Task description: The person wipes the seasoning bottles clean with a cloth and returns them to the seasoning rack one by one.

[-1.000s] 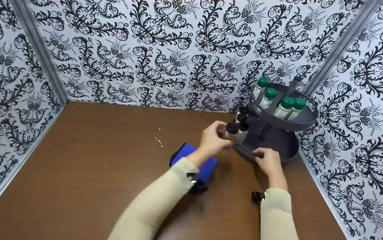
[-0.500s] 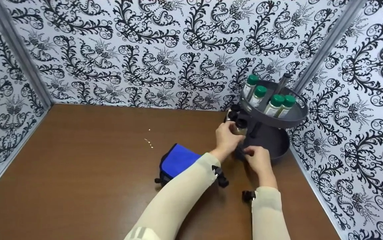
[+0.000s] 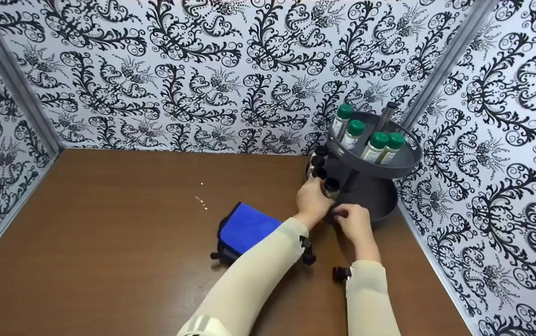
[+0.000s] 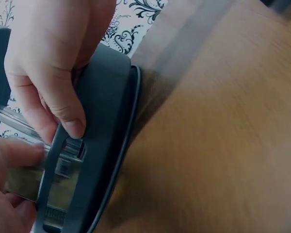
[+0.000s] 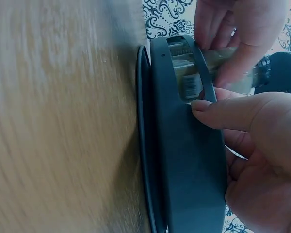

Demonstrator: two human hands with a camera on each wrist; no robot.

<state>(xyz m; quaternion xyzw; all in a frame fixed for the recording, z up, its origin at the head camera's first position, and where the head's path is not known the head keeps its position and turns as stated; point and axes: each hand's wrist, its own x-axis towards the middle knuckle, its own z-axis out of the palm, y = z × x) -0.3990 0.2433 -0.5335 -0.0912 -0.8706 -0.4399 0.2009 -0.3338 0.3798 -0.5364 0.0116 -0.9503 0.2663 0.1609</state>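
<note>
At the right stands a dark grey two-tier turntable (image 3: 379, 205). My left hand (image 3: 313, 199) reaches over its lower tray and holds a black-capped spice jar (image 3: 331, 187) just inside the rim. Part of that glass jar (image 5: 225, 63) shows behind the rim's slot in the right wrist view, with fingers of the left hand (image 5: 242, 29) around it. With thumb and fingers, my right hand (image 3: 355, 224) grips the lower tray's rim (image 5: 189, 155), its thumb at the slot's end. Several more black-capped jars (image 3: 316, 162) stand left in the lower tray.
Several green-capped jars (image 3: 374, 146) stand on the upper tray. A blue bag with black edging (image 3: 247, 228) lies on the brown table (image 3: 123, 233), partly under the left forearm. Small pale bits (image 3: 201, 201) lie farther left. Patterned walls (image 3: 193, 84) enclose the table.
My left hand has moved right over the lower tray, bringing the jar inside the rim. The right hand has stayed at the rim. The head view has shifted a little.
</note>
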